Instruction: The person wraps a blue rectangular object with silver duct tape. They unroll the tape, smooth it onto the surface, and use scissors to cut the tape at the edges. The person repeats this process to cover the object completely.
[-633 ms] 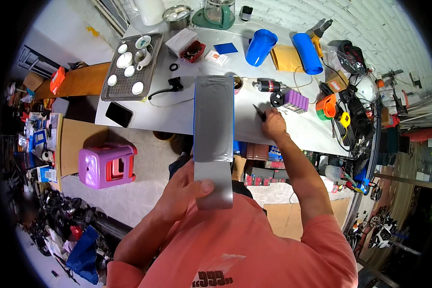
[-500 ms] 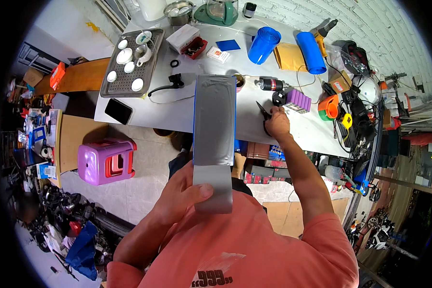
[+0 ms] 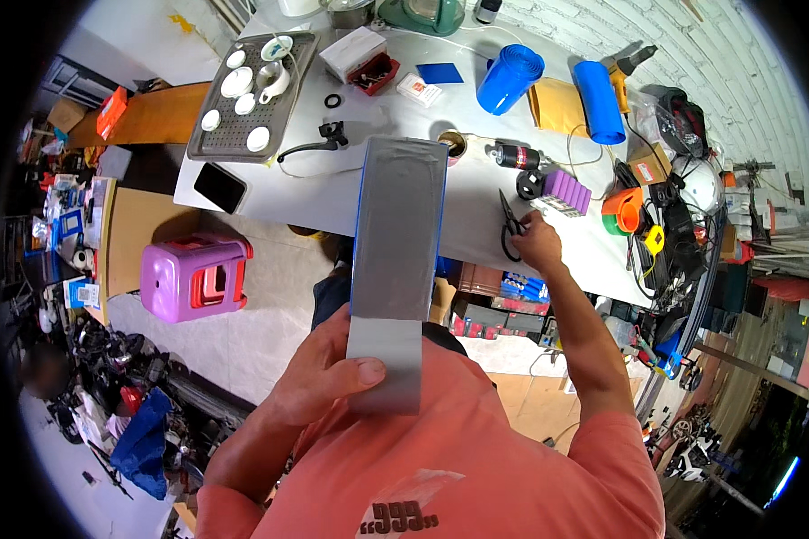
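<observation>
My left hand (image 3: 328,368) grips the near end of a long block (image 3: 398,234) wrapped in grey tape, with blue showing along its edges. From that end hangs a flap of grey tape (image 3: 386,368), my thumb lying on top of it. Over at the table's front edge on the right, my right hand (image 3: 539,244) has its fingers closed at the black handles of a pair of scissors (image 3: 510,225). The scissors' blades point away from me. Just beyond them are a small black round object (image 3: 530,184) and a purple ridged block (image 3: 566,193).
The white table (image 3: 315,202) carries a tea tray (image 3: 234,148), a phone (image 3: 219,187), a brake lever (image 3: 319,144), blue rolls (image 3: 511,79) and a black cylinder (image 3: 517,157). Cables and tools crowd its right end. A purple stool (image 3: 175,283) stands on the floor at left.
My right hand and the scissors have shifted slightly to the right, and the blades have turned more straight ahead. The taped block stays in my left hand, tilted a little differently.
</observation>
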